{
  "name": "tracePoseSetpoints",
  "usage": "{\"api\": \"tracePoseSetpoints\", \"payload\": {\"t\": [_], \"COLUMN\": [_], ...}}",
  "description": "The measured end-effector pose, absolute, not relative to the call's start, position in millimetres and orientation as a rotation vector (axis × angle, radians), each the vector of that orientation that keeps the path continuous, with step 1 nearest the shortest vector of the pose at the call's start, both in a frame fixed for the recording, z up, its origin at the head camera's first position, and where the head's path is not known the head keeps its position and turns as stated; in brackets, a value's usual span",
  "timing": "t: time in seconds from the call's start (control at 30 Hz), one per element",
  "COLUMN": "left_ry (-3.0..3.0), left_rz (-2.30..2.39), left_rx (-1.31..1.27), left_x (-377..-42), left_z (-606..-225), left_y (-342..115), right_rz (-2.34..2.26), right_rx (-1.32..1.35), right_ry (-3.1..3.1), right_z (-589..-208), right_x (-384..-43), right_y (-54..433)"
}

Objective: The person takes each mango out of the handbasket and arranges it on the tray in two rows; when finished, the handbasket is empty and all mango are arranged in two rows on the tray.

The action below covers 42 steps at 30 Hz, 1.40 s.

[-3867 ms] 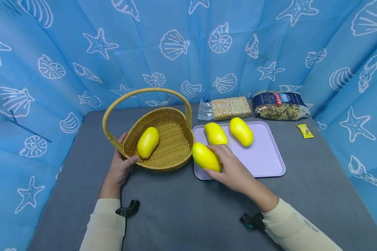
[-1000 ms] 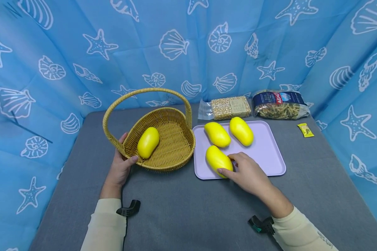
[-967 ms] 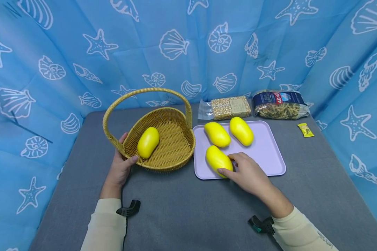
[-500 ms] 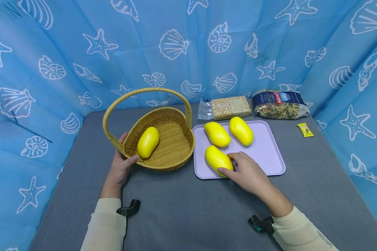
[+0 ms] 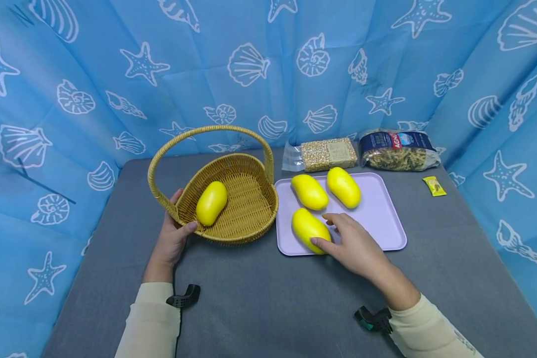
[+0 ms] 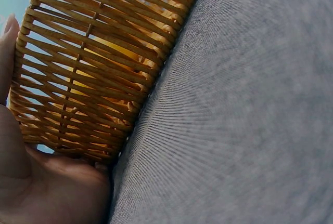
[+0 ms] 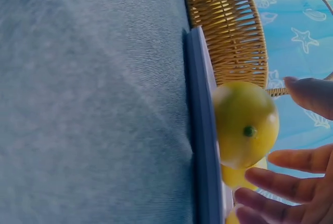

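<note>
My left hand [image 5: 173, 241] grips the near left rim of a wicker basket [image 5: 250, 229], thumb over the rim and fingers outside it. One yellow mango [image 5: 211, 203] lies inside the basket, on its left. On the lilac tray [image 5: 380, 223] rest three more: a near mango [image 5: 310, 230], a back left mango [image 5: 310, 192] and a back right mango [image 5: 343, 187]. Over the near mango's right end hovers my right hand [image 5: 355, 246], fingers spread. In the right wrist view a gap shows between that mango [image 7: 244, 122] and the fingers [image 7: 299, 159].
Behind the tray lie a clear vacuum pack of pale grains [image 5: 326, 154] and a dark-labelled bag of dried food [image 5: 399, 150]. A small yellow packet [image 5: 434, 186] sits right of the tray. The basket's tall handle [image 5: 210, 128] arches up. A blue curtain [image 5: 268, 74] surrounds the grey table [image 5: 250, 298].
Earlier my right hand held the near mango at the tray's left edge. It set the mango down farther right on the tray, and the fingers have now loosened from it. My left hand stayed put.
</note>
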<state>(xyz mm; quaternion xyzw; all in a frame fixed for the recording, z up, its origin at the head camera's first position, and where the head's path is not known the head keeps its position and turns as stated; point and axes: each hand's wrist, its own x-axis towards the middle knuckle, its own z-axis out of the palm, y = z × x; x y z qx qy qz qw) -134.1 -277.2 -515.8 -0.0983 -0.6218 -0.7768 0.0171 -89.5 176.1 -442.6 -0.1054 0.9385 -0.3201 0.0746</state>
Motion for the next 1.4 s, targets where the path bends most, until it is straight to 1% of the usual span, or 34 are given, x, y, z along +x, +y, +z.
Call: {"api": "tracePoseSetpoints", "payload": {"t": [0.2,0.43,0.87,1.13,1.4], "left_ry": [-1.928,-1.917,-1.916,-1.908,-1.905], "left_rz": [-2.420,-2.429,-2.438,-2.448,-2.442], "left_rx": [-0.320,-0.325,-0.323,-0.334,-0.336], "left_x": [-134,-134,-134,-135,-135], "left_z": [-516,-516,-517,-516,-518], "left_y": [-277,-277,-278,-278,-279], "right_rz": [-1.104,-1.402,-1.889,-2.077,-2.105], "right_rx": [-0.408,-0.583,-0.781,-0.808,-0.744], "right_ry": [2.862,2.812,2.394,1.981,1.802], "right_z": [-437,-429,-413,-407,-415], "right_x": [-91,-97,-106,-109,-121], "right_y": [176,170,134,106,76]}}
